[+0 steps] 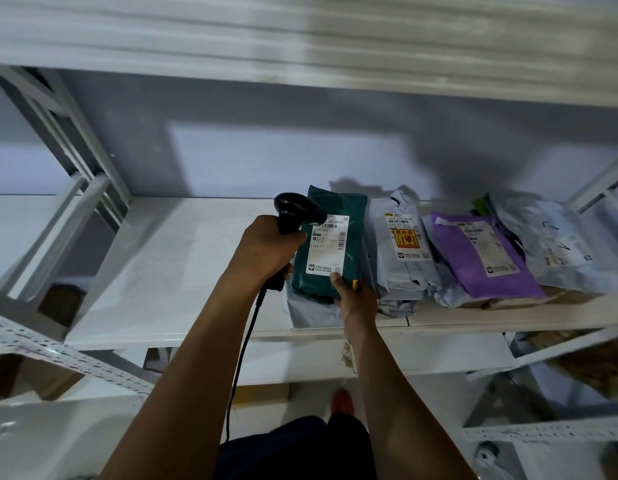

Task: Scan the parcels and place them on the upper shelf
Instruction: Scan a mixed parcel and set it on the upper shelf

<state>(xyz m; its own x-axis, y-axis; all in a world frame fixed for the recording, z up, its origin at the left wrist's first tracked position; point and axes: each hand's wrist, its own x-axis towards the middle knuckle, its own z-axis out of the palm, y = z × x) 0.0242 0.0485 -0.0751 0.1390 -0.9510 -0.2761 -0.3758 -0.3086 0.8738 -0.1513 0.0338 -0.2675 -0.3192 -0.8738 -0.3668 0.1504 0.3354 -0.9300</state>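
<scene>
Left hand (266, 247) gripped scanner (295, 209) at 10 o'clock of label (328, 244), aimed to read it; right hand (356, 299) pinched parcel (354, 233) at its 6 o'clock edge, steadying it.

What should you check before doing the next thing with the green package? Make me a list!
1. Scanner gripped by the left hand: ok.
2. Scanner head close to the label on the green package: ok.
3. Barcodes uncovered: ok; the right hand thumb touches only the label's bottom corner.
4. Right hand holds the package's lower edge: ok.
5. Scan already done: cannot tell.
6. Free room on the upper shelf: cannot tell; its top is hidden.
</scene>
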